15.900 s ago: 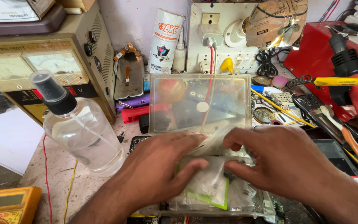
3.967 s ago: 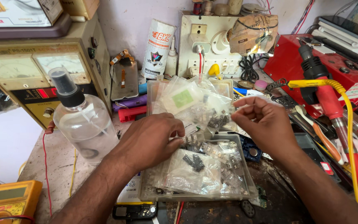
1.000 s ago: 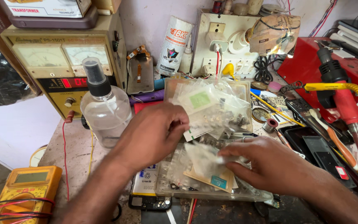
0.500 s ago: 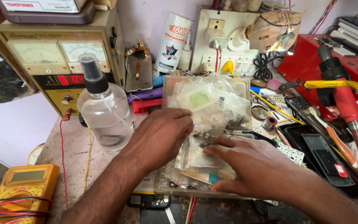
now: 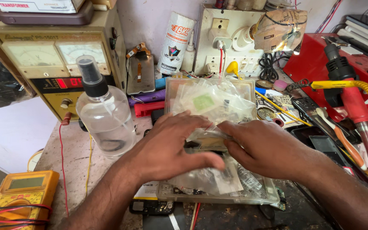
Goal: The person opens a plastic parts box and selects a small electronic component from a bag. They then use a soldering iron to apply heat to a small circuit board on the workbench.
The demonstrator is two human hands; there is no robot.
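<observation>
— What are your hands on?

— Both are down on a heap of small clear plastic bags that fills an open clear plastic box. My left hand lies flat over the near left part of the heap, fingers held close together and stretched toward the right, palm pressing the bags down. My right hand comes in from the right, fingers bunched together with the tips on the bags at the middle of the heap. The fingertips of the two hands nearly meet there. I cannot tell whether either hand actually pinches a bag.

— Where does the box sit?

— On the desk, toward its near edge and about midway along it. The box's lid stands open at the far side, with more bags piled against it, one with a green label.

— And around it?

— Just left of the box stands a clear spray bottle with a black nozzle, near my left wrist. Behind that is a beige power supply with two dials. A yellow multimeter with red leads lies at the near left corner. To the right of the box lie hand tools, and a red heat tool with a yellow hose lies near the desk's right edge.
</observation>
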